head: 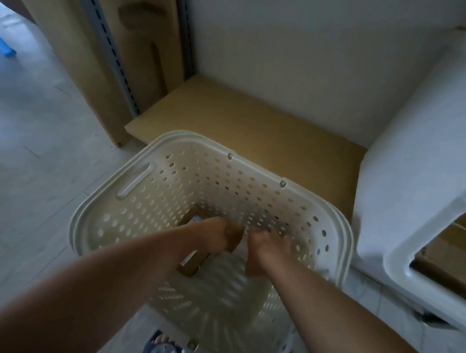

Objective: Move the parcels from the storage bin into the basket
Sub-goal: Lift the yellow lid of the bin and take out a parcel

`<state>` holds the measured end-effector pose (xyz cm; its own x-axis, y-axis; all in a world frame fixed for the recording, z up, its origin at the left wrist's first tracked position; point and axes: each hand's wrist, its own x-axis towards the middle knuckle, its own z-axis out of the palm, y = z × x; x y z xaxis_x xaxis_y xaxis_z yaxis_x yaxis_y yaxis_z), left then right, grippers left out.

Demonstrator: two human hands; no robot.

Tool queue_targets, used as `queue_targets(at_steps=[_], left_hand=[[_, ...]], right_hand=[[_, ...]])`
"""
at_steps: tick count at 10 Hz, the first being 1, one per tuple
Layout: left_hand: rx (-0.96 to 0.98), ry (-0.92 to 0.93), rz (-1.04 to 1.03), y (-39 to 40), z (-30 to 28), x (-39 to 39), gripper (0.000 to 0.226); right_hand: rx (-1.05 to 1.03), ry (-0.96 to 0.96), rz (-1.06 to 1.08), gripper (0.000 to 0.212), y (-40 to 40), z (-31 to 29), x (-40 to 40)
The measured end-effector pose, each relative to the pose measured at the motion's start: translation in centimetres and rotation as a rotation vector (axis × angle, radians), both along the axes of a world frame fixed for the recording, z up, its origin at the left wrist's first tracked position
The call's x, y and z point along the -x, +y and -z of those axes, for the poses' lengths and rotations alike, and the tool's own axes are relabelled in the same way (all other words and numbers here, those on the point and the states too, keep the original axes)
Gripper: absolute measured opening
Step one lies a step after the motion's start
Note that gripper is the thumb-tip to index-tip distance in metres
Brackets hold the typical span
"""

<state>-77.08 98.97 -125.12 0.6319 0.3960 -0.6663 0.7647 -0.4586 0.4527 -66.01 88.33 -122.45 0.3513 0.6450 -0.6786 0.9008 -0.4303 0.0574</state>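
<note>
A cream perforated basket (135,182) stands on the floor below me, and both my arms reach down into it. My left hand (213,235) grips a brown cardboard parcel (193,262) with a white and blue label, low inside the basket. My right hand (266,247) is beside it with fingers curled; it touches the parcel's right end, though motion blur hides how firmly. The white storage bin (399,266) stands at the right, with brown parcels (447,255) showing through its opening.
A low wooden shelf board (255,118) lies just behind the basket, against a white wall. A shelving upright and cardboard panels (144,52) rise at the back left. Pale tiled floor (35,146) spreads to the left. My foot in a sandal (163,346) is at the bottom.
</note>
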Motion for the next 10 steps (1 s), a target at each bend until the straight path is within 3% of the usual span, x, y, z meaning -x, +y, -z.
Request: queue_targets(at_steps=[1,3,5,6,7,8,9,10], left_hand=[[-0.021,0.018,0.125,-0.3,0.2,-0.8,0.032],[-0.099,-0.006,0.180,-0.2,3.5,-0.1,0.040],[-0.213,0.051,0.309,0.4,5.3,0.5,0.045],[-0.245,0.063,0.335,0.4,5.3,0.8,0.054],[-0.222,0.085,0.296,0.3,5.0,1.2,0.048],[-0.306,0.062,0.283,0.1,3.5,2.1,0.060],[-0.347,0.022,0.293,0.4,0.5,2.6,0.056],[-0.385,-0.003,0.328,-0.1,-3.2,2.9,0.058]], right_hand=[[-0.025,-0.023,-0.030,0.102,0.7,1.7,-0.4],[-0.054,0.050,-0.060,0.100,0.8,5.1,-1.5],[-0.073,0.061,-0.085,0.080,1.1,6.4,-2.2],[-0.045,-0.051,-0.210,0.063,1.4,6.9,-1.8],[-0.024,-0.134,-0.301,0.054,1.8,6.8,-1.4],[0.058,-0.121,-0.314,0.056,2.1,6.1,-1.3],[0.128,-0.081,-0.302,0.071,2.5,4.5,-1.5],[0.134,0.015,-0.270,0.063,2.1,1.5,-1.7]])
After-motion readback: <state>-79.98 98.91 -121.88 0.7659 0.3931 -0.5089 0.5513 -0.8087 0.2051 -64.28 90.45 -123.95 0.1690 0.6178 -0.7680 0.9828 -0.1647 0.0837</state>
